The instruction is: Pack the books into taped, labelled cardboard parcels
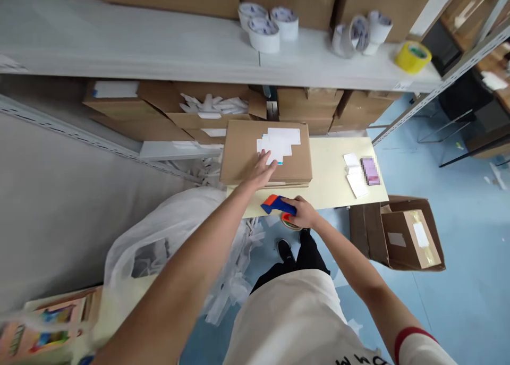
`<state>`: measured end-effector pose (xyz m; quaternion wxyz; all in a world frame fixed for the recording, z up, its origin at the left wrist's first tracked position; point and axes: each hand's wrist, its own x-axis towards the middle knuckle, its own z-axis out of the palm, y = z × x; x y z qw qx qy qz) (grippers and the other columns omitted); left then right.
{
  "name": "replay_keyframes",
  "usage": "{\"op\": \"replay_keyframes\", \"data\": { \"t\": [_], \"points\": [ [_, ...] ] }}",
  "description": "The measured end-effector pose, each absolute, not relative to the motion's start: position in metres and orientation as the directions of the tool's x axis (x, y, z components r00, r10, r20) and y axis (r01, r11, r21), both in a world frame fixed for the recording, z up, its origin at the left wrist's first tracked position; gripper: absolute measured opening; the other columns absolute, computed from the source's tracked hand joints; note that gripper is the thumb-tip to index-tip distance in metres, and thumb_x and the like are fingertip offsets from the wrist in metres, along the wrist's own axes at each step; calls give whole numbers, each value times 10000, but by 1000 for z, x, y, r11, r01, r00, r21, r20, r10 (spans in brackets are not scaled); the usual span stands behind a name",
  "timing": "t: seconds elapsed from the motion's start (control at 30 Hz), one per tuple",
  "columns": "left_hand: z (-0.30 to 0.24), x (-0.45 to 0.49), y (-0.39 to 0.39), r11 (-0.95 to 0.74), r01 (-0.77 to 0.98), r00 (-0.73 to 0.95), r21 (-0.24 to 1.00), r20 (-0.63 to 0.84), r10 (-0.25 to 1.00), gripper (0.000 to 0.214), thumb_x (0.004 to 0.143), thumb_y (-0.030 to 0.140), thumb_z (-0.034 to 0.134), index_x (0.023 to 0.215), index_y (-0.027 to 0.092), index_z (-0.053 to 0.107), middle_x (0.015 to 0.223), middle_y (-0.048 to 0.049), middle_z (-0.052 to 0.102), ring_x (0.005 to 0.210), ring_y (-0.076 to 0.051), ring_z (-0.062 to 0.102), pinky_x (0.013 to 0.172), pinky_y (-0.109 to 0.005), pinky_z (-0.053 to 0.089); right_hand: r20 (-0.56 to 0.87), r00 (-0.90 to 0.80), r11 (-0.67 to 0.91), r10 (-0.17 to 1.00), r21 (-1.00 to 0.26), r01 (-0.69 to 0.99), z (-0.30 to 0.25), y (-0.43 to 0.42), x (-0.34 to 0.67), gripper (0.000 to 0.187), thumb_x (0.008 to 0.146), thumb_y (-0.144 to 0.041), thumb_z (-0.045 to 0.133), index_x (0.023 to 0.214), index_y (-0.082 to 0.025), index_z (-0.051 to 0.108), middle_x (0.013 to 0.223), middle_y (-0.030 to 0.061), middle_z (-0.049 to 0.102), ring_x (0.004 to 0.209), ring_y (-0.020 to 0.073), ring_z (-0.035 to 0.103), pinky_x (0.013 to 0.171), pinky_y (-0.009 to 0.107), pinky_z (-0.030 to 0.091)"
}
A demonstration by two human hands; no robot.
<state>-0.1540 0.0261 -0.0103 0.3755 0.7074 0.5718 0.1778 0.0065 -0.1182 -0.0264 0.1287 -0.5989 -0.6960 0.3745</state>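
A closed cardboard box (243, 152) lies on a pale yellow table (329, 168), with several white labels or papers (283, 137) on its top. My left hand (261, 171) rests over the box's near part, fingers spread and reaching onto the papers. Just in front of the box, at the table's near edge, my right hand (305, 212) is wrapped round a blue and orange tape dispenser (279, 203). Part of the dispenser's handle is hidden by my fingers.
Shelves hold white tape rolls (263, 34), a yellow tape roll (413, 57) and cartons. White slips (356, 176) and a purple pack (370, 171) lie at the table's right. An open carton (434, 237) stands on the floor; a plastic bag (167, 221) sits left.
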Motion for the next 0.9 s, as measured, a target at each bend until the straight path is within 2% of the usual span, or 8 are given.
{"op": "replay_keyframes", "data": {
  "t": [0.13,0.23,0.33,0.43,0.63,0.7,0.83,0.9],
  "points": [
    [11,-172,-49,-140,404,8,904,149,989,564,854,580,513,1213,156,610,1317,-169,618,1254,-285,557,1080,-456,414,-13,12,-17,1000,-829,559,-19,-158,44,660,841,-314,598,1467,-220,411,1161,107,614,996,255,627,892,436,530],
    [22,-163,-109,-3,232,25,973,-3,1000,446,732,553,680,989,189,676,1030,-115,714,996,-262,668,878,-410,539,236,137,122,962,-822,556,-11,-173,45,635,880,-246,518,1484,-221,324,1245,132,586,978,242,623,822,420,555],
    [35,-141,-137,237,-43,122,971,-230,965,529,603,512,805,999,182,681,1093,-134,710,960,-263,689,780,-367,565,511,105,294,853,-637,712,1,-178,28,463,913,-194,510,1369,-216,436,1180,133,629,992,239,634,806,392,550],
    [53,-121,-136,383,-250,207,889,-338,918,590,571,513,835,1029,176,682,1143,-136,706,965,-253,696,759,-339,570,700,-134,475,702,-319,820,12,-176,15,252,938,-119,485,1145,-234,571,1042,82,692,942,191,658,898,374,496],
    [70,-105,-108,424,-357,136,832,-403,905,541,483,441,887,891,157,671,969,-85,739,760,-182,694,658,-289,562,703,-429,581,567,29,814,26,-162,26,214,932,-81,486,951,-245,621,1007,33,710,996,125,654,1072,345,354],
    [72,-102,-92,391,-363,116,846,-375,920,528,496,436,879,893,156,672,896,-66,739,720,-171,686,641,-282,553,736,-360,527,573,6,850,31,-152,38,143,908,-175,582,1011,-260,632,1084,57,688,1080,173,639,1104,398,332],
    [83,-89,-47,246,-319,84,915,-231,969,495,527,433,865,890,153,679,870,-73,743,752,-192,693,673,-300,549,733,-145,416,665,-202,887,43,-120,73,470,833,-382,696,1260,-232,565,1370,184,512,1309,344,495,1068,550,385],
    [92,-79,-20,172,-287,83,942,-155,984,488,523,417,872,881,152,671,895,-91,746,798,-210,700,706,-312,550,701,-122,432,703,-284,856,52,-96,91,501,867,-344,653,1333,-235,508,1442,198,439,1353,347,452,1030,547,450]
  ]
}}
